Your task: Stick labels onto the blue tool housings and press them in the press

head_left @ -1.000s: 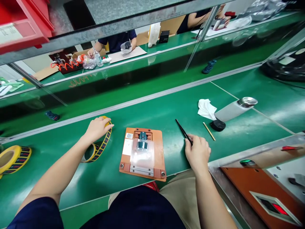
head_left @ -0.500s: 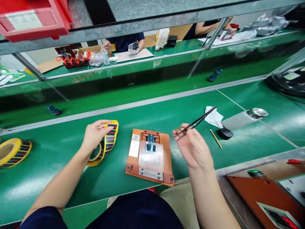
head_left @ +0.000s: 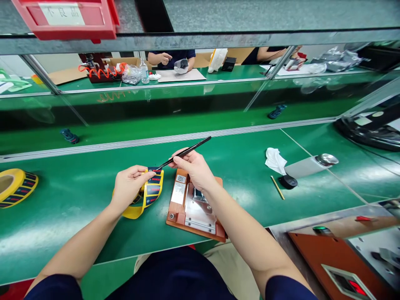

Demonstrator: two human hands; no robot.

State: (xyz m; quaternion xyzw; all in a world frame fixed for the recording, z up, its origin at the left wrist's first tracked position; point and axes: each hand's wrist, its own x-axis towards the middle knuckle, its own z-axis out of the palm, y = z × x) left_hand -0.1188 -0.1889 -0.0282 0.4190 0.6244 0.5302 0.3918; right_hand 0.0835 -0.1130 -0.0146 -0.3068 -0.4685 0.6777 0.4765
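My left hand [head_left: 129, 187] pinches the free end of a yellow label strip [head_left: 153, 191] with dark printed labels; the strip curves down to its roll beneath the hand. Black tweezers [head_left: 195, 146] are held in my right hand [head_left: 193, 166], their tips touching or very near the top label beside my left fingertips. Below my right hand lies an orange fixture [head_left: 176, 208] with a clear plate [head_left: 200, 214], a white sticker and a code label. My right hand and forearm partly cover it.
Another label roll [head_left: 18, 187] lies at far left. On the right are a white tissue [head_left: 275, 160], a yellow stick [head_left: 277, 187], a black cap [head_left: 288, 181] and a bottle [head_left: 309, 166]. A red bin [head_left: 68, 18] hangs above. Two people sit across the bench.
My right hand has moved left with the tweezers, from right of the fixture to the label strip. My left hand still holds the strip. The camera view has shifted slightly.
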